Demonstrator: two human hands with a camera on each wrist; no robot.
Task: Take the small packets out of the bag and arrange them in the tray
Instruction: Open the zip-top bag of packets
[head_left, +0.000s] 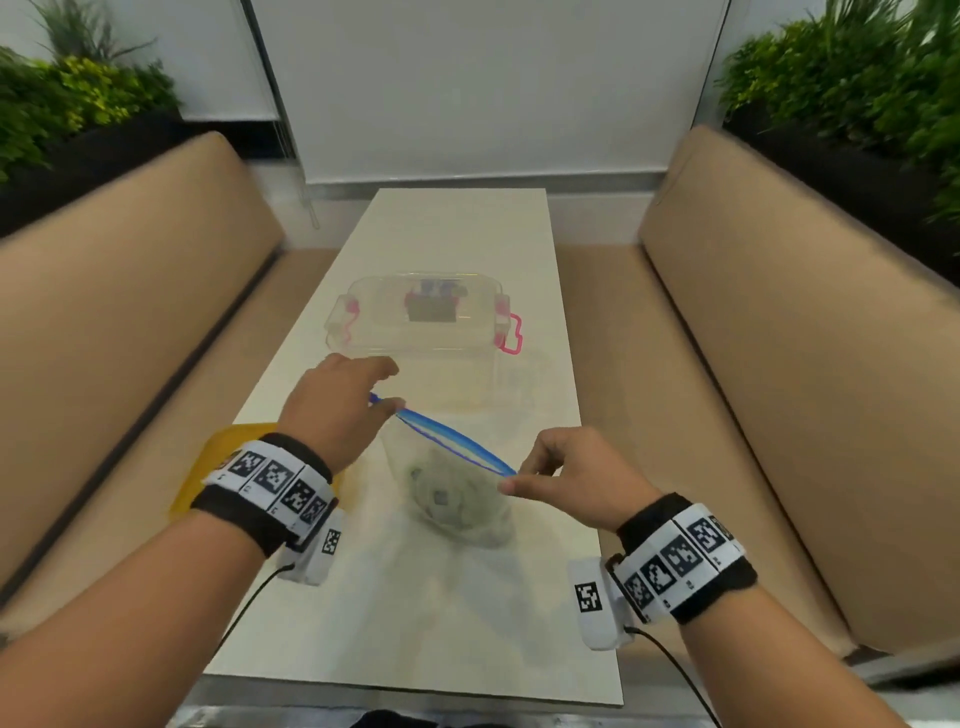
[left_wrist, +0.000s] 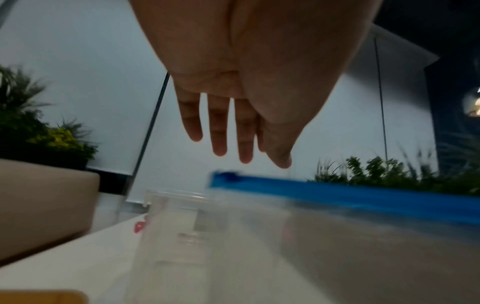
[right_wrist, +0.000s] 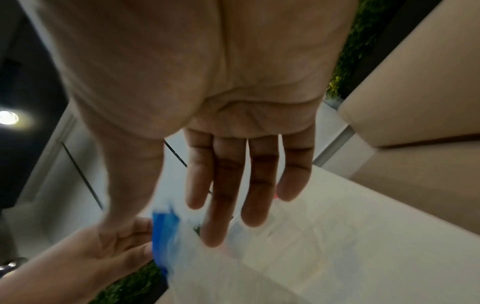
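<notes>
A clear zip bag (head_left: 415, 452) with a blue zip strip (head_left: 452, 439) stands on the white table (head_left: 467, 623), with pale small packets (head_left: 447, 501) bunched at its bottom. My left hand (head_left: 392, 384) is at the strip's far end. In the left wrist view its fingers (left_wrist: 221, 133) are straight and the thumb hovers just above the strip (left_wrist: 337, 197). My right hand (head_left: 519, 475) is at the near end. Its fingers (right_wrist: 254, 185) are straight, and thumb and forefinger are spread either side of the strip's end (right_wrist: 166, 226). A yellow tray (head_left: 205, 467) lies partly hidden under my left wrist.
A clear plastic box (head_left: 415, 332) with pink latches stands on the table beyond the bag, with a dark item inside. Tan sofas (head_left: 130, 312) (head_left: 805, 338) flank the narrow table. Planters with greenery (head_left: 857, 78) sit behind them.
</notes>
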